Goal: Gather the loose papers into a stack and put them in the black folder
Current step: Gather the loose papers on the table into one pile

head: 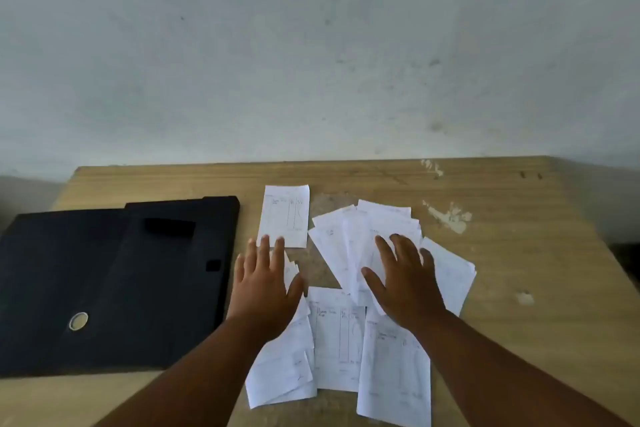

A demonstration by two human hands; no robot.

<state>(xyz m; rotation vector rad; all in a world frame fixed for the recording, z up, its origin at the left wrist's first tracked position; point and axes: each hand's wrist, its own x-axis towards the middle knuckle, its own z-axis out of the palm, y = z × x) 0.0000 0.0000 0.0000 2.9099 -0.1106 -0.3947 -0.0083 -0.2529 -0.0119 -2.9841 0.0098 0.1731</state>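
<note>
Several loose white printed papers lie scattered over the middle of the wooden table. One single sheet lies apart at the back. A black folder lies flat and closed on the left, a round hole in its cover. My left hand rests flat, fingers spread, on the left papers, its fingertips just below the single sheet. My right hand lies flat with fingers apart on the fanned pile of papers at the right. Neither hand grips anything.
A grey-white wall rises right behind the table's far edge. Pale chipped patches mark the tabletop to the right of the papers. Bare wood shows on the right side and along the front left edge.
</note>
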